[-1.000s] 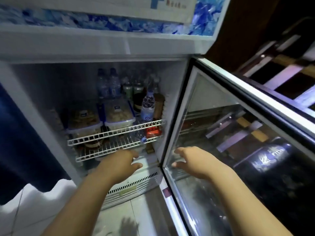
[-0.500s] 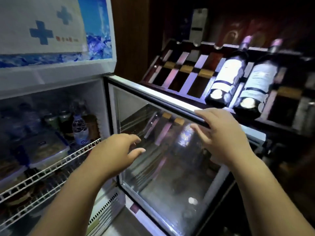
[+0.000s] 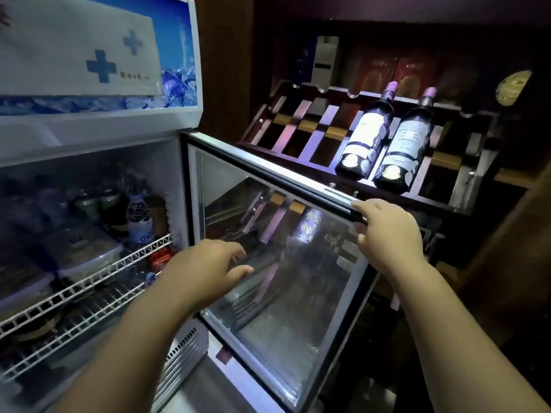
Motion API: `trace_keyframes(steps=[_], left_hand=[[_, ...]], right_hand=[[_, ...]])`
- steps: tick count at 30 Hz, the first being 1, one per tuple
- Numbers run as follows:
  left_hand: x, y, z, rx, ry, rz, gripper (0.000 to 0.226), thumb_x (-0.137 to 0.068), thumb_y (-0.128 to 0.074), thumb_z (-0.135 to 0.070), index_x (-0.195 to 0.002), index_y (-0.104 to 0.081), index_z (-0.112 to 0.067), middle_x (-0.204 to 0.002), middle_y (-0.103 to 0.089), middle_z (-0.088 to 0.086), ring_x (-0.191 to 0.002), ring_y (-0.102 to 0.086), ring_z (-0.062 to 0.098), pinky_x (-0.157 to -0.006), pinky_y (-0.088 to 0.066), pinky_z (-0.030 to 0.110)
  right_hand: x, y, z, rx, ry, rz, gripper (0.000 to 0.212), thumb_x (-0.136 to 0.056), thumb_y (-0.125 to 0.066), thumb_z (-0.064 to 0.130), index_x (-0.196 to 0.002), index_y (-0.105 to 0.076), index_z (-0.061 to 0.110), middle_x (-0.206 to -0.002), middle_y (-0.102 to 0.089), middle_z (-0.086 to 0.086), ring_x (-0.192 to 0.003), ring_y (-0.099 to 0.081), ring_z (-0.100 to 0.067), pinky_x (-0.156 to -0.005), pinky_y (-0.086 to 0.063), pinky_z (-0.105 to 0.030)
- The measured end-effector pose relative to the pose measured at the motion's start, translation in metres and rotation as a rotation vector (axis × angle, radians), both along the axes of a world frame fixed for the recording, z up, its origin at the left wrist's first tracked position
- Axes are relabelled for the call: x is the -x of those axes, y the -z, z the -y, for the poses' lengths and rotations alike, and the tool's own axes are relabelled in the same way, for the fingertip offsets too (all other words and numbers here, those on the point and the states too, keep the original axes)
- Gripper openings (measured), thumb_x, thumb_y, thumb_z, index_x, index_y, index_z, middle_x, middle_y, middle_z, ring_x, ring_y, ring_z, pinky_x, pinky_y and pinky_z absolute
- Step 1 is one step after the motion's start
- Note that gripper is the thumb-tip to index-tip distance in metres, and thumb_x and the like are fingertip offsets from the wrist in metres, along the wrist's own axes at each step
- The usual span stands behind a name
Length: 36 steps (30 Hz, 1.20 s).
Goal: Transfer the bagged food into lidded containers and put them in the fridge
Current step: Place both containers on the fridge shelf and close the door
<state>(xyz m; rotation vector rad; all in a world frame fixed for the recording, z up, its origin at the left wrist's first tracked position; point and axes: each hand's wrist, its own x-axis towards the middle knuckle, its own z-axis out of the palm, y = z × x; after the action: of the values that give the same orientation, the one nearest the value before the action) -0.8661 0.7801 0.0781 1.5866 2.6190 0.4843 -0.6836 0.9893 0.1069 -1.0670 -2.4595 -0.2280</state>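
Note:
The fridge stands open on the left, its glass door swung out toward me. Two clear lidded containers with food sit on the upper wire shelf, partly blurred. My right hand grips the top outer corner of the door frame. My left hand hovers with fingers spread in front of the door's hinge side, empty.
Water bottles and jars stand behind the containers. A red can lies on the lower shelf. To the right a dark wooden wine rack holds two wine bottles, close behind the door.
My view swung right, away from the fridge interior. My right hand rose from the lower door glass to the door's top corner and closed on it. My left hand left the lower shelf.

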Motion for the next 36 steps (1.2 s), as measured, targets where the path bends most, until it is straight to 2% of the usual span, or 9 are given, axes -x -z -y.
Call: trace_keyframes(steps=[6, 8, 10, 14, 20, 24, 26, 30, 36], left_hand=[[-0.007, 0.018, 0.067, 0.021, -0.108, 0.067, 0.037, -0.087, -0.054, -0.051, -0.117, -0.061, -0.03, -0.109, -0.067, -0.007, -0.093, -0.061, 0.012, -0.084, -0.052, 0.033], [-0.009, 0.024, 0.09, 0.04, -0.144, 0.092, 0.032, -0.087, -0.054, -0.05, -0.11, -0.064, -0.031, -0.105, -0.068, -0.008, -0.091, -0.062, 0.012, -0.083, -0.053, 0.034], [-0.01, 0.031, 0.115, 0.051, -0.194, 0.113, 0.029, -0.086, -0.056, -0.05, -0.106, -0.065, -0.03, -0.102, -0.069, -0.007, -0.091, -0.063, 0.014, -0.082, -0.053, 0.034], [-0.011, 0.044, 0.167, 0.05, -0.325, 0.14, 0.032, -0.086, -0.059, -0.047, -0.113, -0.065, -0.03, -0.104, -0.069, -0.006, -0.093, -0.064, 0.015, -0.081, -0.053, 0.032], [-0.009, 0.053, 0.253, 0.068, -0.594, 0.203, 0.028, -0.09, -0.053, -0.044, -0.113, -0.063, -0.033, -0.103, -0.067, -0.011, -0.091, -0.062, 0.012, -0.081, -0.054, 0.033], [-0.004, 0.053, 0.308, 0.083, -0.809, 0.198, 0.013, -0.089, -0.053, -0.044, -0.081, -0.058, -0.034, -0.077, -0.063, -0.009, -0.067, -0.058, 0.011, -0.067, -0.05, 0.029], [-0.001, 0.051, 0.327, 0.092, -0.896, 0.184, 0.022, -0.087, -0.054, -0.044, -0.068, -0.05, -0.035, -0.069, -0.059, -0.008, -0.067, -0.057, 0.014, -0.066, -0.049, 0.029], [0.01, 0.043, 0.351, 0.062, -1.033, 0.14, 0.02, -0.086, -0.055, -0.045, -0.09, -0.062, -0.026, -0.087, -0.065, -0.003, -0.082, -0.062, 0.021, -0.075, -0.053, 0.034], [0.038, 0.035, 0.363, 0.002, -1.156, 0.124, 0.022, -0.086, -0.054, -0.046, -0.096, -0.061, -0.028, -0.086, -0.064, -0.006, -0.081, -0.062, 0.019, -0.075, -0.053, 0.032]], right_hand=[[-0.008, 0.016, 0.076, -0.178, -0.237, -0.161, 0.03, -0.073, -0.074, 0.015, -0.102, -0.069, 0.009, -0.096, -0.071, -0.011, -0.081, -0.065, -0.035, -0.069, -0.051, -0.04], [-0.005, 0.021, 0.104, -0.191, -0.335, -0.236, 0.032, -0.076, -0.071, 0.025, -0.105, -0.07, 0.01, -0.102, -0.072, -0.008, -0.085, -0.067, -0.033, -0.074, -0.053, -0.04], [0.0, 0.024, 0.132, -0.138, -0.407, -0.286, 0.04, -0.081, -0.065, 0.04, -0.11, -0.07, 0.014, -0.11, -0.071, -0.002, -0.095, -0.066, -0.025, -0.084, -0.049, -0.032], [0.023, 0.029, 0.185, -0.03, -0.669, -0.383, 0.053, -0.082, -0.059, 0.053, -0.116, -0.069, 0.013, -0.118, -0.068, -0.001, -0.107, -0.062, -0.016, -0.096, -0.04, -0.021], [0.092, 0.042, 0.246, -0.047, -1.061, -0.454, 0.045, -0.087, -0.065, 0.036, -0.12, -0.065, 0.005, -0.124, -0.065, -0.008, -0.117, -0.058, -0.019, -0.105, -0.04, -0.026], [0.149, 0.058, 0.295, -0.03, -1.194, -0.562, 0.038, -0.09, -0.065, 0.023, -0.12, -0.064, 0.0, -0.121, -0.065, -0.015, -0.113, -0.061, -0.03, -0.098, -0.048, -0.046], [0.176, 0.063, 0.317, -0.001, -1.221, -0.609, 0.037, -0.09, -0.065, 0.02, -0.12, -0.063, 0.0, -0.117, -0.065, -0.017, -0.11, -0.061, -0.035, -0.093, -0.05, -0.05], [0.233, 0.064, 0.35, -0.029, -1.273, -0.686, 0.031, -0.088, -0.067, 0.017, -0.113, -0.066, -0.001, -0.106, -0.066, -0.017, -0.103, -0.059, -0.035, -0.093, -0.05, -0.049], [0.309, 0.062, 0.376, -0.117, -1.357, -0.654, 0.029, -0.084, -0.069, 0.015, -0.109, -0.066, 0.0, -0.109, -0.066, -0.016, -0.107, -0.056, -0.033, -0.099, -0.044, -0.046]])
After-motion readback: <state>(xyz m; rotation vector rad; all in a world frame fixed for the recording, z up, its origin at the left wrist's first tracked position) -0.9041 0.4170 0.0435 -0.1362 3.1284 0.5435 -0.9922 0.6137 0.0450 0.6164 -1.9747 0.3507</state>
